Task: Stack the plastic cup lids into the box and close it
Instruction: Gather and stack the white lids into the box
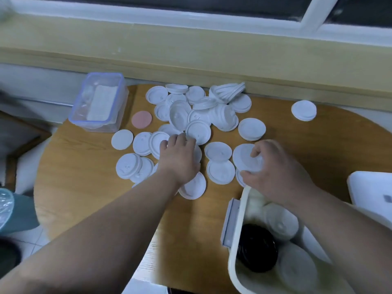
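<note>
Several white plastic cup lids (218,113) lie scattered and piled over the far half of a round wooden table (84,183). My left hand (180,155) reaches into the pile, fingers curled over a lid (158,141) at the pile's near edge. My right hand (275,166) grips a small stack of white lids (246,158) just beyond the rim of a white box (235,247) at the near right. Inside that box lie white lids (282,225) and a stack of black lids (256,253).
A clear plastic container with a blue rim (99,102) stands at the table's far left, a pink disc (141,119) beside it. One lone lid (303,110) lies far right. A white flat object (371,187) sits at the right edge. A yellow window ledge (191,49) runs behind.
</note>
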